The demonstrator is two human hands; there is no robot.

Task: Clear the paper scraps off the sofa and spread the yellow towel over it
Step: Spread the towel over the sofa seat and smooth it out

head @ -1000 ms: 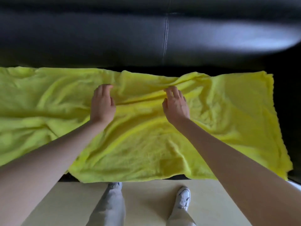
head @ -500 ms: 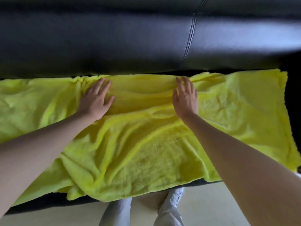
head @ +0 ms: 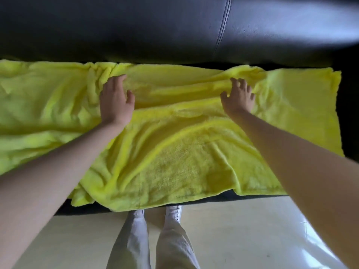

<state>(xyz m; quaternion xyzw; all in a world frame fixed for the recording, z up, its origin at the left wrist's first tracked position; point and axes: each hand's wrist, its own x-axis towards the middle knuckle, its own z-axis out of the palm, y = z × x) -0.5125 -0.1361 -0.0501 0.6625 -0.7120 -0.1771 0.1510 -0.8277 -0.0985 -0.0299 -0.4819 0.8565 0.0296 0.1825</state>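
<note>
Both hands are down on the yellow towel (head: 174,152), well apart from each other: my left hand (head: 115,101) lies flat with straight fingers pressed on the cloth beside a bunched ridge, and my right hand (head: 238,98) has its fingers spread and lightly arched, fingertips touching the fabric without pinching anything that I can see. Nearest me, past my trouser legs (head: 153,239) and the white shoes (head: 173,211) on the pale floor (head: 242,230), the towel's front hem hangs unevenly over the seat edge, dipping lower at the left of centre, with a strip of dark cushion showing beneath it. Long creases run diagonally across the middle. I judge the step in hand to be smoothing, so I would keep the palms flat and sweep outward toward each end, pressing lightly enough that the cloth slides flat rather than piling into new folds, then square up that drooping hem. Farther back, the towel's rear edge lies along the foot of the black sofa (head: 136,30) backrest, puckered near my left fingertips. No paper scraps show anywhere in view, though anything under the towel would be hidden. My own forearms cover parts of the cloth, which makes the ends harder to check.
</note>
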